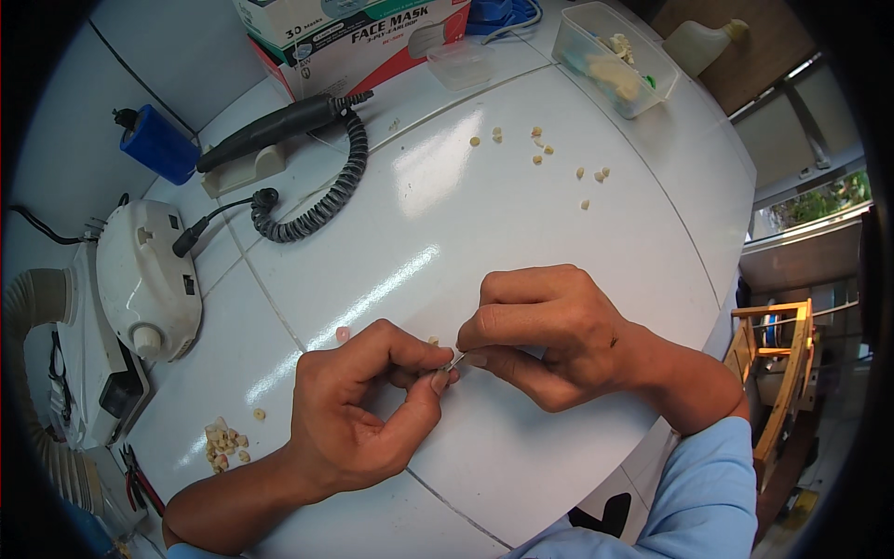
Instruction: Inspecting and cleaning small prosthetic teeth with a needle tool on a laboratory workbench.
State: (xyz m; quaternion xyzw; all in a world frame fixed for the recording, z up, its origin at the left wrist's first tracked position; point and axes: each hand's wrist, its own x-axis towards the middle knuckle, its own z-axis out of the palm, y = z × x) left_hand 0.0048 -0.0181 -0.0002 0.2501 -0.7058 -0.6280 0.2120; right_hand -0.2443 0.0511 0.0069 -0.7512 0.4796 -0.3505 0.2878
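My left hand (372, 401) is closed in a pinch, thumb against forefinger, on a small shiny piece (451, 364) just above the white tiled table. From the right, my right hand (549, 335) is closed too, its fingertips meeting at the same shiny piece. The fingers cover most of it, so its kind cannot be told. Just beyond the fingertips a small cream piece (434, 341) lies on the table. A pinkish piece (343, 334) rests past my left knuckles. Beside my left forearm is a heap of small cream tooth-like pieces (222, 445).
More cream pieces (537, 159) lie scattered at the far side. A black rotary handpiece (270, 130) with a coiled cord rests on a stand, near a white control unit (149, 279). A clear plastic box (596, 84), mask boxes (363, 47) and red-handled pliers (140, 480) stand around the edges.
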